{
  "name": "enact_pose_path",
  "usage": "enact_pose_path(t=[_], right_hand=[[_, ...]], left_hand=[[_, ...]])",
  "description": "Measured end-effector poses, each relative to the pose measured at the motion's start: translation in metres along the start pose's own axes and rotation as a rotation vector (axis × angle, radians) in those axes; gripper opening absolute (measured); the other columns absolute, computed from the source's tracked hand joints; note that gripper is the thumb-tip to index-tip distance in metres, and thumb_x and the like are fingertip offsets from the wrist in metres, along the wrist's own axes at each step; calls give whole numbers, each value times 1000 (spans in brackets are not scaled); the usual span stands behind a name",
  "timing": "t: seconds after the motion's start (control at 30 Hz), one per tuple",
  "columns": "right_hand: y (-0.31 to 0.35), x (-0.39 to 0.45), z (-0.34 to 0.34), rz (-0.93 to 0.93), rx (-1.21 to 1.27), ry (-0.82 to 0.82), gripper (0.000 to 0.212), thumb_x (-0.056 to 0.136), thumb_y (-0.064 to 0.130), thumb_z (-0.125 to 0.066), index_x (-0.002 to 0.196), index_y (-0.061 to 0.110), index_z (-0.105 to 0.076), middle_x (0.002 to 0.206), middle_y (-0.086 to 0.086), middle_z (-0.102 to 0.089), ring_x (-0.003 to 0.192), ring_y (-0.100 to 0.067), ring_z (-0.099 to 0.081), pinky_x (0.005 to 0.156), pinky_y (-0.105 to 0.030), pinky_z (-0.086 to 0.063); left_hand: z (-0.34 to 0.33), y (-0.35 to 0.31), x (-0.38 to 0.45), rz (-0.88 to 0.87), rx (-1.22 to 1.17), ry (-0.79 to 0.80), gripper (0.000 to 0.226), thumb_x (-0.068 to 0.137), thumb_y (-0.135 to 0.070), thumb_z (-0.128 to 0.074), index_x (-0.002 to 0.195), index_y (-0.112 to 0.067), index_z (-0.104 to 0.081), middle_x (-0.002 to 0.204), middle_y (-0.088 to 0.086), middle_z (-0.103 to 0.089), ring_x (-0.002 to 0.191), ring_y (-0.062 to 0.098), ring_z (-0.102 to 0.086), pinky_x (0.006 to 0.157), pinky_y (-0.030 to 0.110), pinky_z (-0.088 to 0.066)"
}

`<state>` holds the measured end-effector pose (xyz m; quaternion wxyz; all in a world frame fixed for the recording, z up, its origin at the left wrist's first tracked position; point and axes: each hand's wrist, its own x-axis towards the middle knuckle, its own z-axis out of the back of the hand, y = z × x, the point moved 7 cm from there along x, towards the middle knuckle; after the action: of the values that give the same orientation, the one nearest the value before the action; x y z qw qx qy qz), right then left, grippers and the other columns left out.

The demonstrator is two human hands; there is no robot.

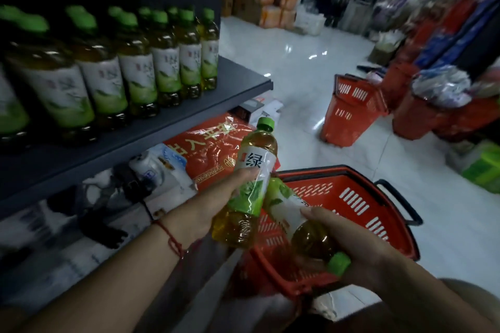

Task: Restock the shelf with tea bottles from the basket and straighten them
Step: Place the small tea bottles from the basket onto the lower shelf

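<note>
Left hand: the left hand (216, 197) is wrapped round the label of a clear plastic tea bottle with a green cap and green-and-white label (250, 184), held nearly upright, cap up and leaning a little to the right.

Right hand: the right hand (349, 249) has its fingers curled round a second green-capped tea bottle (303, 227), which lies slanted with its cap towards the person and its base touching the first bottle.

Basket: the red slotted plastic basket with black handles (351, 205) sits low, right under both hands (what remains inside is hidden behind the bottles).

Shelf: the dark grey metal shelf board (243, 76) lies up and to the left of the hands, carrying a row of matching tea bottles (135, 73); bare board shows at its right-hand end.

Deciding relation: the left hand is nearer the shelf and its bottle is already cap-up, so it looks ready to go first.

Second bottle: its long axis runs nearly the wrong way round; I judge it needs turning upright before it can stand.
</note>
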<state>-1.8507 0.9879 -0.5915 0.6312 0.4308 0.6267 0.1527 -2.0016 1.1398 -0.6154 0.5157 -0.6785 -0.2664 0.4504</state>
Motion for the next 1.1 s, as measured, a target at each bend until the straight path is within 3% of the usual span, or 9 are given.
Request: enact_pose_path(t=[0.13, 0.27, 0.43, 0.53, 0.63, 0.77, 0.87, 1.0, 1.1], right_hand=[[20, -53, -42, 66, -95, 163, 44, 68, 27, -76, 101, -1, -69, 88, -23, -73, 72, -31, -69, 58, -38, -60], [41, -65, -89, 146, -194, 268, 74, 47, 45, -90, 98, -4, -67, 78, -18, -73, 59, -25, -70, 47, -27, -57], [44, -92, -145, 160, 112, 633, 69, 85, 62, -54, 114, 2, -73, 128, -21, -64, 118, -33, -61, 97, -39, -54], [40, -95, -187, 180, 179, 817, 48, 91, 44, -56, 112, 4, -72, 127, -16, -63, 120, -32, -57, 106, -39, -48], [38, -83, -226, 321, 68, 913, 38, 65, 12, -72, 103, 9, -69, 119, -14, -64, 107, -28, -65, 97, -37, -54], [35, -68, -275, 679, -482, 617, 50, 81, 13, -74, 125, 31, -59, 119, 4, -68, 104, -6, -68, 88, -27, -54], [40, -54, -304, 722, -453, 525, 47, 85, 7, -74, 122, 30, -55, 109, 4, -68, 83, 5, -69, 62, -14, -54], [42, -25, -328, 658, -452, 508, 53, 83, 6, -75, 130, 21, -56, 99, 4, -74, 86, -10, -73, 64, -21, -57], [39, -8, -337, 548, -335, 560, 43, 84, 2, -70, 124, 14, -62, 102, -6, -76, 83, -17, -74, 63, -26, -58]], left_hand=[[28, -27, -78, 47, -146, 1, 46, 64, -51, -77, 101, -26, -68, 88, 5, -72, 76, 18, -68, 76, 31, -50], [62, -47, -139, -13, -366, -100, 26, 83, -33, -66, 95, -10, -71, 76, 10, -74, 62, 21, -69, 75, 35, -54], [93, -47, -202, -51, -584, -168, 56, 68, -45, -70, 108, -5, -67, 108, 23, -66, 98, 38, -63, 94, 55, -47], [113, -41, -214, -101, -679, -183, 60, 75, -47, -66, 116, -4, -63, 125, 25, -59, 122, 42, -51, 106, 60, -34], [136, -27, -213, -94, -735, -180, 56, 77, -50, -62, 104, -3, -73, 120, 27, -62, 123, 43, -50, 108, 60, -31], [159, -30, -221, -88, -727, -300, 44, 78, -43, -59, 81, -3, -77, 87, 23, -72, 81, 35, -70, 77, 43, -57], [178, -45, -214, -216, -691, -500, 25, 98, -21, -41, 84, -10, -59, 40, 10, -60, 31, 15, -58, 28, 18, -42], [198, -38, -214, -239, -712, -557, 25, 100, -13, -37, 107, 2, -57, 33, 5, -56, 26, 10, -53, 27, 17, -39], [212, -25, -216, -138, -746, -491, 29, 88, -19, -51, 100, 3, -64, 54, 13, -67, 44, 21, -65, 48, 28, -55]])
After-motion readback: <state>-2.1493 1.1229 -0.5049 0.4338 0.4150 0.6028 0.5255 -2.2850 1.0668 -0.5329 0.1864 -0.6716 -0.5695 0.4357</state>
